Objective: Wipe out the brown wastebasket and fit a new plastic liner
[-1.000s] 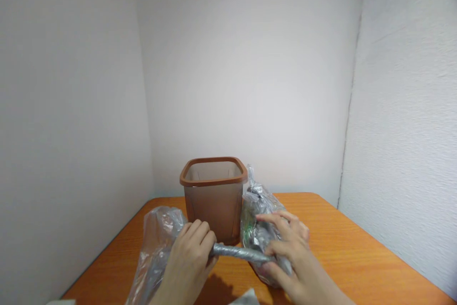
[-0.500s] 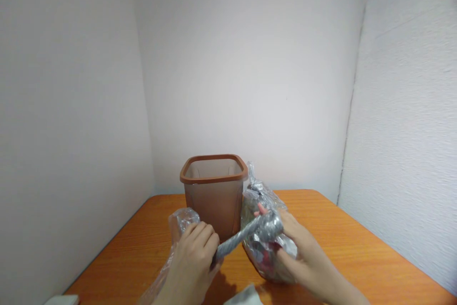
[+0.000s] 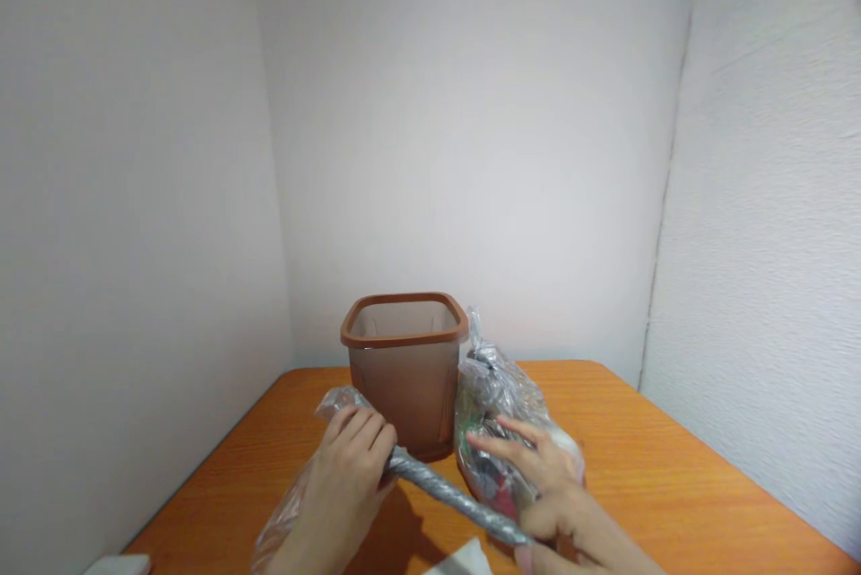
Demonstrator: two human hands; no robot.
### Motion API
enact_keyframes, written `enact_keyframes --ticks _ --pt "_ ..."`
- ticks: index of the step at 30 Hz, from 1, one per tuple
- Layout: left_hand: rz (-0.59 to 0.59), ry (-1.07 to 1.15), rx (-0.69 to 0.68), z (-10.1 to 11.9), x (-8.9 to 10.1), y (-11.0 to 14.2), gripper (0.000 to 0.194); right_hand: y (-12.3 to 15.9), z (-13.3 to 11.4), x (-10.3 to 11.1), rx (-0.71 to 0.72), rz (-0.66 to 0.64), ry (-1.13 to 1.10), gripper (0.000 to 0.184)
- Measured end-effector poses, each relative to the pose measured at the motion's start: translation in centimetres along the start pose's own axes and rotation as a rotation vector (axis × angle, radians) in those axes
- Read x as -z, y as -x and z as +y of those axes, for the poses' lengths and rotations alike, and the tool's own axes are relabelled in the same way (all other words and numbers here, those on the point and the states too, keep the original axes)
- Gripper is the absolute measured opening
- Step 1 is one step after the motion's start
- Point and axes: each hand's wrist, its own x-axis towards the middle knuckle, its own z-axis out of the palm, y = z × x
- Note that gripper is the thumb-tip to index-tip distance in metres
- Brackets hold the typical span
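Note:
A clear plastic bag (image 3: 286, 517) trails down along my left forearm, and my left hand (image 3: 350, 467) is closed around it. From that fist a tightly twisted grey, shiny length of plastic (image 3: 457, 500) slants down to the right. Its far end meets my right hand (image 3: 548, 485), where thumb and forefinger pinch it. The other right fingers are spread in front of a knotted clear bag (image 3: 498, 396) filled with mixed litter, with green and red bits showing; whether they touch it I cannot tell.
A brown see-through waste bin (image 3: 404, 396) with an orange-brown rim stands behind my hands, beside the knotted bag. A white piece (image 3: 464, 559) lies at the front edge of the wooden table (image 3: 639, 467). Another pale object (image 3: 119, 565) sits at the front left. Walls enclose the table.
The twisted plastic has swung from slanting up right to slanting down right, and its bunched end no longer shows. My right hand has moved lower, with its fingers spread out.

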Motion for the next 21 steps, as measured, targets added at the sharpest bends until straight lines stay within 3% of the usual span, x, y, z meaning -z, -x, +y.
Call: enact_keyframes --ticks 4,6,8,10,13,15,18,21 --pt "-0.062 0.119 -0.031 1.5 -1.1 0.2 0.008 -0.2 -1.9 0.7 0.042 -0.119 -0.615 0.051" --pt "-0.106 0.171 -0.040 2.3 -1.5 0.5 0.008 -0.4 -2.2 1.0 0.016 -0.125 -0.793 0.056" --pt "-0.129 0.185 -0.044 2.9 -1.7 0.8 0.010 -0.6 -1.5 1.0 -0.016 -0.092 -0.826 0.058" --pt "-0.133 0.192 -0.031 3.1 -1.4 1.1 0.010 -0.5 0.2 0.7 -0.037 -0.013 -0.592 0.056" --pt "-0.153 0.245 0.016 3.1 -0.5 1.4 0.007 -0.2 3.5 -0.6 -0.014 0.206 0.092 0.054" --pt "-0.183 0.267 0.037 2.9 -0.3 1.5 0.009 0.1 5.1 -1.6 0.032 0.377 0.419 0.045" --pt "-0.213 0.199 0.030 2.1 -0.9 1.5 0.014 0.4 5.7 -2.7 0.011 0.549 0.584 0.025" --pt "-0.176 0.094 0.021 0.5 -2.1 1.4 0.031 0.6 4.8 -2.4 -0.084 0.479 0.537 0.021"
